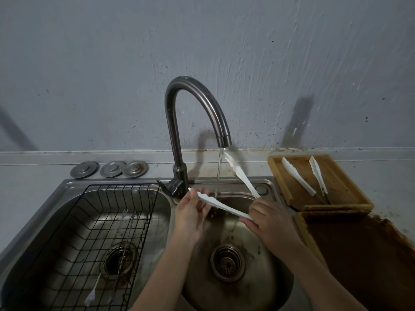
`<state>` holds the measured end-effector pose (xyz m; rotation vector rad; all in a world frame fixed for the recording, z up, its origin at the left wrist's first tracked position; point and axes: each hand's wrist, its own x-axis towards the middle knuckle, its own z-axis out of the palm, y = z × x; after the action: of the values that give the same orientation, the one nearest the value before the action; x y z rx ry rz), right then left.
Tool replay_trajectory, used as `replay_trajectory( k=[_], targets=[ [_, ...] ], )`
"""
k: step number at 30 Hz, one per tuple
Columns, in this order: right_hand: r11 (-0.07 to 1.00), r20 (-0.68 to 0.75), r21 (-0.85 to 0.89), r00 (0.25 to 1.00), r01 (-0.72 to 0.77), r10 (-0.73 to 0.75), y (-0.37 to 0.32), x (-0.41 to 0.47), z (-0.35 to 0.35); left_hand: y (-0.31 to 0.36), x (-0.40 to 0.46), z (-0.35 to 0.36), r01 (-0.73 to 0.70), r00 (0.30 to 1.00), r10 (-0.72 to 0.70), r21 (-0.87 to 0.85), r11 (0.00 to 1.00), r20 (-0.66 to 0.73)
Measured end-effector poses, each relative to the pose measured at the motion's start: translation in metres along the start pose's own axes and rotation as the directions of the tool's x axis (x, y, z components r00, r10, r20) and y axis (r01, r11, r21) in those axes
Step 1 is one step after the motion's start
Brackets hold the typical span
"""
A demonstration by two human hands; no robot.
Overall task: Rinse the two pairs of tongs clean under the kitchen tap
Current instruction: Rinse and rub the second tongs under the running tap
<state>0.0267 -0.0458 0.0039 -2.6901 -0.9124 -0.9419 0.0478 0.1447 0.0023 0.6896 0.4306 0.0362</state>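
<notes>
A pair of white tongs is spread wide over the right sink basin. My right hand grips its hinge end. The lower arm of the tongs lies across the fingers of my left hand, which touch its tip. Its upper arm points up toward the spout of the curved tap. Water runs down between the two arms. A second pair of white tongs lies in a wooden tray on the counter at the right.
A black wire rack sits in the left basin with long thin utensils lying in it. Three metal sink plugs rest behind the basin. A brown wooden board lies on the right counter, in front of the tray.
</notes>
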Motion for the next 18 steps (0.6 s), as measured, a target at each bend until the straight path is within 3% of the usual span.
replay_trajectory(
  k=[8,11,13,15,18],
  targets=[
    [0.994,0.064,0.07,0.994,-0.088,0.084,-0.012,-0.004,0.003,0.011,-0.002,0.006,-0.015,0.993,0.007,0.063,0.998,0.118],
    [0.942,0.142,0.227,0.966,-0.246,0.218,-0.016,-0.004,0.001,0.01,-0.002,0.004,-0.015,0.991,0.01,0.038,0.999,0.134],
    [0.821,0.213,0.396,0.911,-0.412,0.354,-0.017,-0.002,0.002,0.01,-0.003,0.004,-0.046,0.986,0.035,0.067,0.997,0.162],
    [0.625,0.324,0.531,0.819,-0.572,0.474,-0.017,-0.001,0.005,0.009,-0.004,0.005,-0.11,0.982,0.087,0.134,0.985,0.165],
    [0.341,0.654,0.527,0.627,-0.779,0.423,-0.013,0.008,0.005,0.006,-0.007,0.011,-0.2,0.972,0.155,0.279,0.939,0.175]
  ],
)
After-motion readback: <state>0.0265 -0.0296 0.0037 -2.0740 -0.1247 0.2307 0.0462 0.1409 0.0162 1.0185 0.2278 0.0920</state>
